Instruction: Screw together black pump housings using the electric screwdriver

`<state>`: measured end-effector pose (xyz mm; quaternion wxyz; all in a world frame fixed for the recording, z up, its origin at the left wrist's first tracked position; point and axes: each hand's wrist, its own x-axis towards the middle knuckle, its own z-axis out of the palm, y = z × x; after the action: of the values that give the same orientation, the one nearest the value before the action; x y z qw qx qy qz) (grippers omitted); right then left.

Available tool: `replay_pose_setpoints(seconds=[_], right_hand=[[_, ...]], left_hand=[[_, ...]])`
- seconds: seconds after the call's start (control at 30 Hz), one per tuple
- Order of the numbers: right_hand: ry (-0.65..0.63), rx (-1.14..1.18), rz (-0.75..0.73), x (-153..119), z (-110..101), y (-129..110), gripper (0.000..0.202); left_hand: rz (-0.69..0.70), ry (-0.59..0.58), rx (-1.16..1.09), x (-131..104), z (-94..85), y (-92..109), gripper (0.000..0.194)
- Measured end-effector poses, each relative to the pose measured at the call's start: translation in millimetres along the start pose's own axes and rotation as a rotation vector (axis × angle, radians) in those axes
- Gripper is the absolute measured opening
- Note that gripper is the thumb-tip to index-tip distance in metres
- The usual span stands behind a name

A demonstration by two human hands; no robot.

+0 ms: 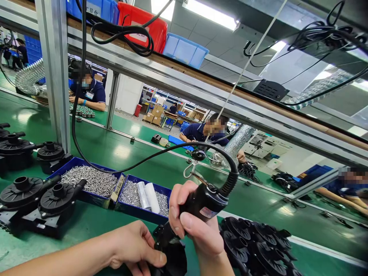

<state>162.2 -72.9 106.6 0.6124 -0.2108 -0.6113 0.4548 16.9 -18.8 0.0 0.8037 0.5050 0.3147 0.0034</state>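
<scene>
My right hand is wrapped round a black electric screwdriver, whose cord leaves its upper end and whose lower end points down to the left. Below it, my left hand grips a dark plastic part with the thumb on its near face; the part is cut off by the bottom edge. The screwdriver's tip is hidden among dark parts, so I cannot tell whether it touches. Beyond the hands stand a blue bin of screws and a blue bin of small metal nuts with two whitish cylinders lying in it.
Round black housings with spouts stand at left; more black housings lie at right. The black cord loops over the bins. A metal post and an overhead shelf carry crates. Several co-workers sit across the green bench.
</scene>
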Motion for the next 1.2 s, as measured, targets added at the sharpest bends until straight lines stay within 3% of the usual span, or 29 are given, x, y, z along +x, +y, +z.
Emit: replay_pose_setpoints(seconds=[0.17,0.43,0.63,0.7,0.83,0.93,1.03,1.2], right_hand=[[-0.020,0.030,0.005,0,-3,3,0.021],[-0.004,0.084,0.048,4,-6,3,0.023],[-0.174,0.261,0.011,8,-13,3,0.025],[-0.103,0.195,0.018,9,-9,3,0.025],[0.179,-0.047,0.037,10,3,4,0.018],[0.127,0.040,0.005,7,2,5,0.022],[-0.010,0.260,-0.010,6,-6,7,0.045],[0.038,0.275,-0.064,7,-10,10,0.055]], left_hand=[[-0.033,0.097,-0.019,0,9.3,-1,0.055],[-0.069,0.218,0.119,-17,19.2,15,0.032],[-0.070,0.266,0.089,-22,26.8,17,0.031],[-0.062,0.280,0.060,-22,28.8,16,0.032],[-0.033,0.290,0.033,-20,29.5,13,0.031],[-0.032,0.274,0.040,-21,26.5,14,0.033],[-0.052,0.233,0.102,-22,23.7,17,0.031],[-0.004,0.207,0.196,-23,23.2,19,0.021]])
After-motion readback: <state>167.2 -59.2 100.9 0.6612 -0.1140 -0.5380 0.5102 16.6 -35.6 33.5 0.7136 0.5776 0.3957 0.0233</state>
